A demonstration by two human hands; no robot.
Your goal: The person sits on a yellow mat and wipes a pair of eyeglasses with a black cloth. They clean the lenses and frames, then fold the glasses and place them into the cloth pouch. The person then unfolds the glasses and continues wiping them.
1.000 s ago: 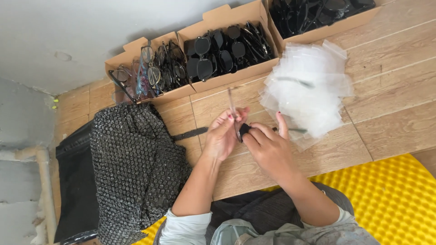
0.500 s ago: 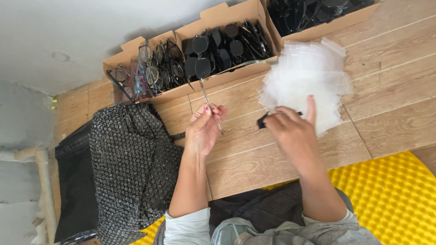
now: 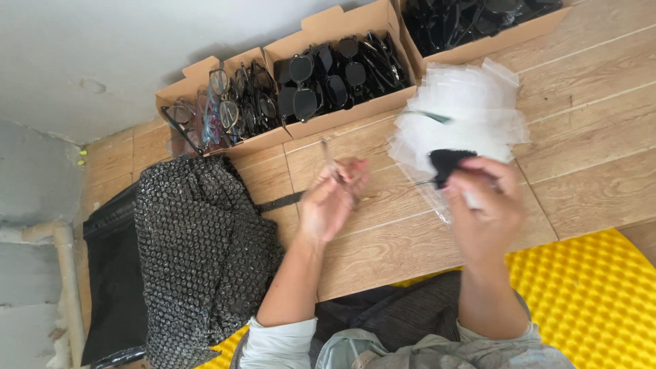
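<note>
My left hand is over the wooden floor, pinching a thin rod-like piece, perhaps a glasses temple, that sticks up toward the boxes. My right hand holds a small black piece at the near edge of a pile of clear plastic bags. A thin dark part juts left from the black piece. The two hands are apart, about a hand's width between them.
Cardboard boxes of glasses line the wall: clear frames, dark sunglasses and more black ones. A black bag covered with bubble wrap lies to the left. Yellow foam padding is under me at the right.
My hands were together a second ago; they have separated. The right hand carried the black piece over to the plastic bag pile, while the left kept the thin rod.
</note>
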